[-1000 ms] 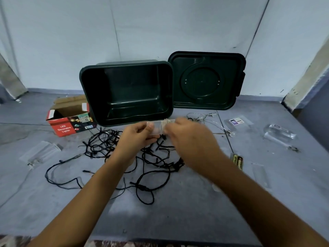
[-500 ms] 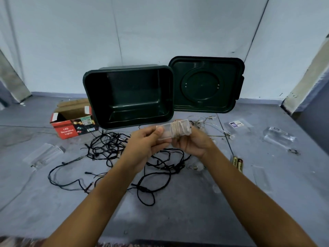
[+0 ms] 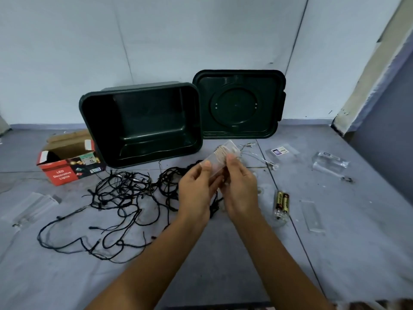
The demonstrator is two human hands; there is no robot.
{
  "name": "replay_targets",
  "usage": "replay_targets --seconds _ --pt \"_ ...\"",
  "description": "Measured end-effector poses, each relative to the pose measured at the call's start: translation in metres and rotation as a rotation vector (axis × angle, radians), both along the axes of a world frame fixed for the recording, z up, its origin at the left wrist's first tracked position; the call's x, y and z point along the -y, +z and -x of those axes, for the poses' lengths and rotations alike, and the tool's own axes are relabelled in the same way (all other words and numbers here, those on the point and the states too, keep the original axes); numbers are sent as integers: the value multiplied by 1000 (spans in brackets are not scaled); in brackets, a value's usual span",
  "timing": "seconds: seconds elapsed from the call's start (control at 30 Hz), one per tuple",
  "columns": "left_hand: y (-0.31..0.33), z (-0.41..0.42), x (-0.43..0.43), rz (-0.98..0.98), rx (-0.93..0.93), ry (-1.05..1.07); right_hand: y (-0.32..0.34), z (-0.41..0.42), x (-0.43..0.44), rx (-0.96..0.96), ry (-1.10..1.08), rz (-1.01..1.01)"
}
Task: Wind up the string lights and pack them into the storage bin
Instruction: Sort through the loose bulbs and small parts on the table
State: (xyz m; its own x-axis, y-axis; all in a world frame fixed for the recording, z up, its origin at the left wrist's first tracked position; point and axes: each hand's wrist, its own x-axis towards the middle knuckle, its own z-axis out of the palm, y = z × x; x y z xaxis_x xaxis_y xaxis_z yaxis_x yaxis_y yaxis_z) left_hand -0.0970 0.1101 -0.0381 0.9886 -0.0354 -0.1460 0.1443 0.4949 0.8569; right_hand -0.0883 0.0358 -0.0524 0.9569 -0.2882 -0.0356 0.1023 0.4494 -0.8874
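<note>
left hand (image 3: 196,189) and right hand (image 3: 242,186) both pinch one clear wire-wrapped battery case (image 3: 220,161) just this side of the one green bin (image 3: 143,113), one black light string (image 3: 125,193) tangled left, two batteries (image 3: 282,201) right

We looked down at a grey floor (image 3: 223,271), smooth and slightly mottled, filling the lower two thirds of the frame. A thin dark joint (image 3: 307,256) ran through it from the centre towards the lower right, and a fainter line crossed it at the left edge. Across the top stood a pale blue-grey wall (image 3: 167,36), marked by thin slanting seams (image 3: 299,30). A darker band of skirting (image 3: 49,126) ran along its foot. In the upper right a cream-coloured post (image 3: 375,70) leaned diagonally across the frame, its base chipped and dark. Right of it we saw a darker blue-grey surface (image 3: 386,144). The light was cool, soft and even.
</note>
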Motion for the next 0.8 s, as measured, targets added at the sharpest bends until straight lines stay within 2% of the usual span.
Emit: replay_targets --seconds 0.13,0.23,0.33,0.47,0.6,0.8 --pt "11 -7 19 -333 68 -248 25 8 47 -9 -171 218" --pt "24 -24 45 -509 118 -370 44 19 96 -23 -208 190" --pt "25 -57 92 -645 274 -423 45 30 137 -79 -226 219" --pt "14 -107 187 -873 506 -561 27 50 175 -187 -245 237" --pt "-3 -137 263 -1203 704 -770 4 64 203 -290 -245 215" --pt "-23 -159 321 -1523 856 -1042 -20 65 244 -386 -269 227"
